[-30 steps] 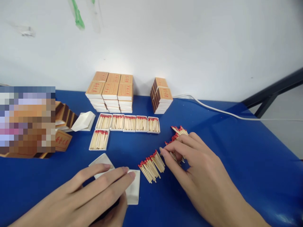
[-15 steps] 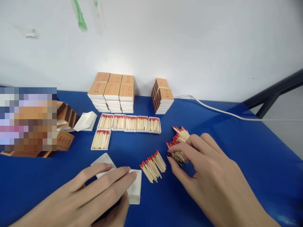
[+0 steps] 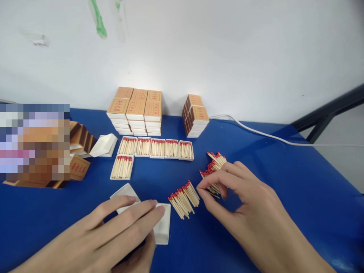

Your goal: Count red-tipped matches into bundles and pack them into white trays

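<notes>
My left hand lies over an empty white matchbox tray at the near edge, fingers stretched across it and the thumb under its side. My right hand reaches into a loose pile of red-tipped matches, thumb and fingers pinched on a few of them. A small bundle of matches lies on the blue table between the two hands. Another white tray lies partly under my left fingers.
Several filled match trays sit in a row, one more below them. Stacks of closed matchboxes and a smaller stack stand by the wall. A white cable runs right. Empty sleeves lie at the left.
My right hand drew back from the small bundle to the loose pile and closed its thumb and fingers on some matches. My left hand stayed on the tray.
</notes>
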The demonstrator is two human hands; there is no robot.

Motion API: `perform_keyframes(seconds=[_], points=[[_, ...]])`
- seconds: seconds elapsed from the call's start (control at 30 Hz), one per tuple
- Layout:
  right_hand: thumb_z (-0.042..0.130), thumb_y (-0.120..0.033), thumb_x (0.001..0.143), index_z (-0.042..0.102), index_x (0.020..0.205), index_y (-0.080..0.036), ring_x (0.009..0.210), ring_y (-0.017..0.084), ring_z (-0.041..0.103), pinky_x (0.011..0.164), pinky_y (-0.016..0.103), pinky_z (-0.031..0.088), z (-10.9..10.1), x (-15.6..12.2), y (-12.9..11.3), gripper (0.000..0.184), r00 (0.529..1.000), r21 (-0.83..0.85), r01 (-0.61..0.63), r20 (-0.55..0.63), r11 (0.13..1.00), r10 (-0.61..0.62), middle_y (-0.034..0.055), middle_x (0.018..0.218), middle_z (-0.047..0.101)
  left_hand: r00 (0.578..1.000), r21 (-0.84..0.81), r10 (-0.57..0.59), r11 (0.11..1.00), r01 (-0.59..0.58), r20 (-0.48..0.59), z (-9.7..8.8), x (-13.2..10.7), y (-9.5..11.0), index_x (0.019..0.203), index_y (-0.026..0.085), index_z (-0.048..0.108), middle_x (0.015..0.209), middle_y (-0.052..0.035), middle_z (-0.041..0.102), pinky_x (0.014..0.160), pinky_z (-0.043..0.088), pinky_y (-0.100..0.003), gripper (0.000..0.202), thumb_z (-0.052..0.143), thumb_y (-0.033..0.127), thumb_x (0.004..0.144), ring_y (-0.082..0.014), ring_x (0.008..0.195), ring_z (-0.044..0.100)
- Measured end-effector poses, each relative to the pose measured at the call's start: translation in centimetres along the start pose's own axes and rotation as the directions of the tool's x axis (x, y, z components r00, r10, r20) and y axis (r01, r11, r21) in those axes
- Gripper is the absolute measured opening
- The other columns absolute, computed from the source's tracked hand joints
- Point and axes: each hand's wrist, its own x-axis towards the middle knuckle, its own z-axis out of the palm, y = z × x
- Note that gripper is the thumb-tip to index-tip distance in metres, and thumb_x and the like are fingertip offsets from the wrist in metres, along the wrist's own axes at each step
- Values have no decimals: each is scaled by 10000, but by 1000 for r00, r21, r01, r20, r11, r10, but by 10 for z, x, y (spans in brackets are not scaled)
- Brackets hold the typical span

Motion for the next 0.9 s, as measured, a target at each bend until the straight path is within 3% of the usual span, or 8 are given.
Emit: perform_keyframes(seconds=[0.2,0.33,0.57,0.7,0.9], points=[[787,-225,1036,810,1041,-311,979,275,784,747,401,638,-3,-2,8,89,1000,-68,21,8,997,-20,38,1073,808,998,24,21,999,-22,54,-2,-8,-3,1370,246,824,1707,-58,718,1528,398,-563,332,855,307,1045,-336,1624,655],[765,-175,1022,779,980,-300,988,291,760,739,414,625,-3,-3,12,133,995,-149,98,50,984,-92,36,1049,814,996,62,35,997,-40,87,-4,-15,-5,1420,266,819,1723,-66,709,1511,441,-572,424,900,352,1013,-372,1670,627],[727,-146,1034,733,932,-283,990,299,757,738,415,626,-2,-3,14,171,987,-168,158,58,973,-150,37,996,809,997,47,18,999,-22,75,-3,-11,-4,1399,261,822,1754,-51,685,1549,375,-527,381,884,317,1027,-330,1660,635],[768,-177,1048,748,922,-285,991,281,771,732,395,634,-1,-3,14,167,992,-112,122,53,986,-117,23,976,806,998,33,23,999,-25,64,-3,-8,-4,1384,248,823,1734,-52,700,1544,383,-537,345,857,309,1046,-327,1640,648],[841,-208,1034,817,891,-312,720,179,699,625,316,568,-2,2,1,179,998,119,-38,50,992,33,-31,804,689,996,33,24,999,-27,83,-5,-11,-4,1391,259,823,1772,-62,672,1558,343,-543,353,859,332,1047,-324,1690,602]])
